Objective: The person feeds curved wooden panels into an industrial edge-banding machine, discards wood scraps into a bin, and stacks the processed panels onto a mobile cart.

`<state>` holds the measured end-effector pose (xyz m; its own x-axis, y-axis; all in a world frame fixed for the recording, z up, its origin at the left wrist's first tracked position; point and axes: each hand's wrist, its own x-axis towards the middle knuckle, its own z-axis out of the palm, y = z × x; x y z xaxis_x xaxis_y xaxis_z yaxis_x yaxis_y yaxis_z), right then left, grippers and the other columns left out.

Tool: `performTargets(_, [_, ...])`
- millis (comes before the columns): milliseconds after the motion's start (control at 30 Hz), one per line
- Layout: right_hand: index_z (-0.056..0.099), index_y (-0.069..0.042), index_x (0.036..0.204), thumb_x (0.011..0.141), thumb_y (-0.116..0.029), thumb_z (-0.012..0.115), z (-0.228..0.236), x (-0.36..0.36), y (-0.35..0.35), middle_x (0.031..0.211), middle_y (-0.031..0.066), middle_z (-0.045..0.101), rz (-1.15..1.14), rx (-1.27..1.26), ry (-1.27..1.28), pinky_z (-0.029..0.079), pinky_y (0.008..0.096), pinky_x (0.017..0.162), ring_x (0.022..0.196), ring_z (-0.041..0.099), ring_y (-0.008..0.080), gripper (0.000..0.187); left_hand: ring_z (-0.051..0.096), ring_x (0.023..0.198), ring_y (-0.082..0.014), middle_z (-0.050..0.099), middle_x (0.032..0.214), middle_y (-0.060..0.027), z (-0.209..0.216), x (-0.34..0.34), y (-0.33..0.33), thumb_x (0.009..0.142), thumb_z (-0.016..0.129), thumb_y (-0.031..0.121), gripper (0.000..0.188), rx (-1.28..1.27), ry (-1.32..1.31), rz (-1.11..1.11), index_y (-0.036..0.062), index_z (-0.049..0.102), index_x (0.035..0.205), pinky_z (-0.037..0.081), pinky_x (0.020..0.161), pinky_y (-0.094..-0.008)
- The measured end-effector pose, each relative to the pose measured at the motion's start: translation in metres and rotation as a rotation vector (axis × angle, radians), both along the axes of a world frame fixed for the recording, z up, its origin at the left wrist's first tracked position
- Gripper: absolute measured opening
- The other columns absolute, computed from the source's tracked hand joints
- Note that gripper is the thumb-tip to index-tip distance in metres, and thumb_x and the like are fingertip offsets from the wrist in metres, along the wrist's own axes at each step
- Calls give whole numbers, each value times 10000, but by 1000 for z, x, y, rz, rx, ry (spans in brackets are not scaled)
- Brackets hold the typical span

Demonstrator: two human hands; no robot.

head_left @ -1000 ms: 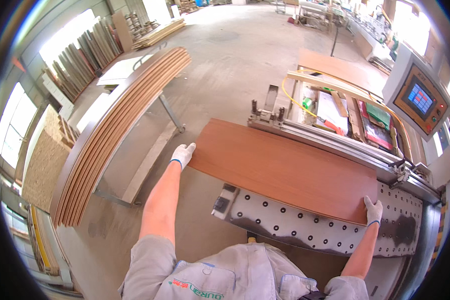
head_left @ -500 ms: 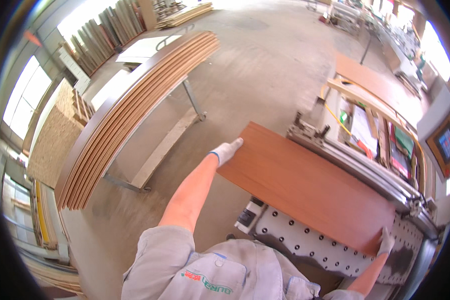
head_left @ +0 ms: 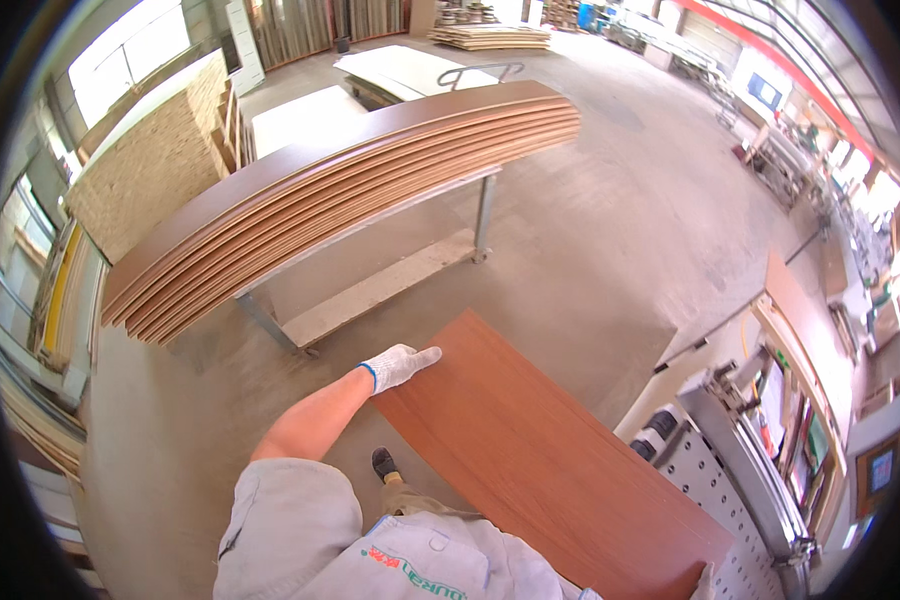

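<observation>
Reddish-brown wood panel [head_left: 550, 460] swings away from dotted metal table [head_left: 712, 478]
Left hand [head_left: 398, 368] grips far end — right hand [head_left: 705, 583] at near end, grip unclear

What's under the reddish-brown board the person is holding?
Around the reddish-brown board, part of a dotted metal table shows along the right, concrete floor and a dark shoe on the left. Whatever lies directly beneath is covered; whether the table continues there cannot be told.
</observation>
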<state>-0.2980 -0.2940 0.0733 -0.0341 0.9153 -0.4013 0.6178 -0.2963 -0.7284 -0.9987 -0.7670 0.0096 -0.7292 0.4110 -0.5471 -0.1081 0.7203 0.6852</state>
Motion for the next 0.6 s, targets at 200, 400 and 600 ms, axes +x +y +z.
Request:
performTargets(200, [625, 4, 1383, 990, -419, 753, -10, -163, -61, 1273, 86, 673, 51, 53, 155, 515, 405, 972, 1107, 628, 232, 591, 605, 806, -226, 666, 821, -93, -22, -80, -170, 954, 572, 771, 854, 45, -17, 145, -60, 762, 1005, 498, 790, -415])
performTargets(400, [734, 27, 1263, 1007, -368, 753, -42, -328, -89, 1114, 73, 749, 140, 54, 370, 556, 346, 868, 970, 676, 179, 471, 720, 1030, -254, 784, 1099, -148, 63, -134, -317, 990, 643, 625, 704, 123, 159, 443, -37, 778, 1189, 547, 944, -383])
performTargets(600, [691, -24, 1328, 983, -329, 787, -59, -541, -109, 1181, 8, 709, 300, 132, 345, 523, 344, 955, 1031, 656, 168, 471, 716, 882, -203, 779, 1034, -132, 137, -189, -422, 993, 673, 591, 691, 216, 130, 689, -81, 776, 1114, 572, 826, -374])
